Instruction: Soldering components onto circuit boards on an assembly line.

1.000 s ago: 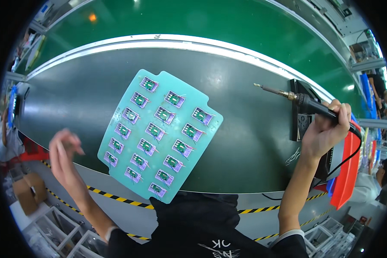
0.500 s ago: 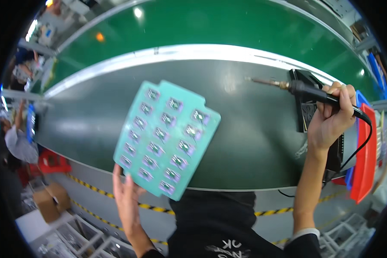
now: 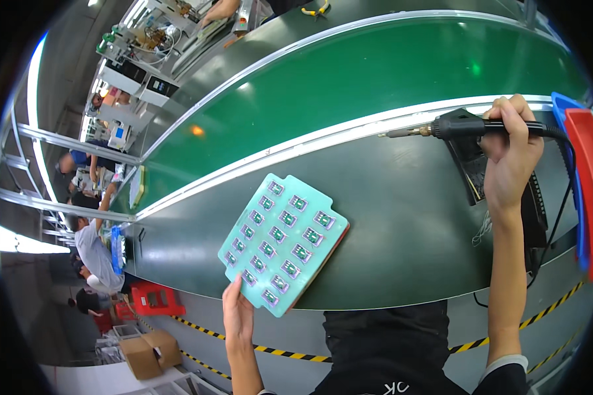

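My left hand (image 3: pixel 239 315) grips the near left corner of a light green, stepped-edge plate (image 3: pixel 278 214), thumb on its top; the other fingers are mostly hidden beneath it. Rows of small circuit boards (image 3: pixel 277 234) sit in the plate's slots. The plate lies at an angle over the dark table, with a brownish layer showing along its right edge. In my right hand (image 3: pixel 512 148) is a black soldering iron (image 3: pixel 456 126), its metal tip pointing left, well apart from the plate. A black iron stand (image 3: pixel 468 168) stands just below the iron, partly covered by it.
Beyond a metal rail (image 3: pixel 310 143) runs a green conveyor belt (image 3: pixel 349 66). Red (image 3: pixel 585 158) and blue bins (image 3: pixel 563 102) stand at the far right. A thin wire tangle (image 3: pixel 483 229) lies near my right forearm. Another person (image 3: pixel 93 247) works at the left, near red stools (image 3: pixel 157 299).
The view has turned, showing more of the left side. The plate appears lower and farther from the rail, still in my left hand. My right hand keeps hold of the iron, now held more level.
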Available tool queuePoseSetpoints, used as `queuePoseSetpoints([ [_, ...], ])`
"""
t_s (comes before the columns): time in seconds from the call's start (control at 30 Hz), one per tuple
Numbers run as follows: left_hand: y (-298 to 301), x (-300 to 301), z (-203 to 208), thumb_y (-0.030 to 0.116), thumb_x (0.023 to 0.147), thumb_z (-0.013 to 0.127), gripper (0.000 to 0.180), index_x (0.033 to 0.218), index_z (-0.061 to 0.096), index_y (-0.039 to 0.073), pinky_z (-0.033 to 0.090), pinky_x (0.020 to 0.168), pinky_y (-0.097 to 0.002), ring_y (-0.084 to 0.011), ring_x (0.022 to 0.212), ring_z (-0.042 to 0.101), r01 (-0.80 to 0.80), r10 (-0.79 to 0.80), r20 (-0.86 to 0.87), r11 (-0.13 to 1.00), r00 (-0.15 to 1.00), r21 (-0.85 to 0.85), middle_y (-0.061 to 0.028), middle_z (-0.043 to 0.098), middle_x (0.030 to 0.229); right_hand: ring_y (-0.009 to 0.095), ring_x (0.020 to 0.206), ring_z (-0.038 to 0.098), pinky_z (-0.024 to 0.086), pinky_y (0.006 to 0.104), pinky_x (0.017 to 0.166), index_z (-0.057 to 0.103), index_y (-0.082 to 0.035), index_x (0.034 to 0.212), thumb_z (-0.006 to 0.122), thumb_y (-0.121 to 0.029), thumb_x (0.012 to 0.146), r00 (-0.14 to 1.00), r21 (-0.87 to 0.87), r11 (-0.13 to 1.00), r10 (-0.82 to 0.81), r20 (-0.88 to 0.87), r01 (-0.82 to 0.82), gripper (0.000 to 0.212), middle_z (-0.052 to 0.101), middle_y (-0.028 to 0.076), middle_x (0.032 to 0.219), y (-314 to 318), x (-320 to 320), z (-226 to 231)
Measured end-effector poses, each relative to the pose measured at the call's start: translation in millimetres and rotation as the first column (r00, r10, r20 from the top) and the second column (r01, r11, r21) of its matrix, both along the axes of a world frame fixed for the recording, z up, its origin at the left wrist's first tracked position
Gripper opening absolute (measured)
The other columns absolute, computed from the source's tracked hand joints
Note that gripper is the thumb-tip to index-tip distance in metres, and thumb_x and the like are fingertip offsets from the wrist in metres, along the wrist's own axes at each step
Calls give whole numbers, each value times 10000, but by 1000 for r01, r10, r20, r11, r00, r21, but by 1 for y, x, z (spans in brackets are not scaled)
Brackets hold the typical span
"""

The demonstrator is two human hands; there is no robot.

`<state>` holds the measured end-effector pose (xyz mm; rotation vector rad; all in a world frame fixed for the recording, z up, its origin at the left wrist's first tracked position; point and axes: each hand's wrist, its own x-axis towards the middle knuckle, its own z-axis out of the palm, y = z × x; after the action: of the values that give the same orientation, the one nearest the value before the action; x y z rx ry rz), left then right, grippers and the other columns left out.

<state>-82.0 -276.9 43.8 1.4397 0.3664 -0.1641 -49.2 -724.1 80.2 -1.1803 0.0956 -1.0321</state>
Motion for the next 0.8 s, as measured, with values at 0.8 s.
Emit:
queuePoseSetpoints([
  [0.8,-91,237,22,311,1104,264,489,1530,310,76,308,1174,-639,-370,1455,348,53,6,82,718,997,-694,-168,342,1581,2,465,279,197,206,429,553,-43,737,599,-138,978,998,46,998,42,37,-44,263,460,-33,618,44,-65,90],
])
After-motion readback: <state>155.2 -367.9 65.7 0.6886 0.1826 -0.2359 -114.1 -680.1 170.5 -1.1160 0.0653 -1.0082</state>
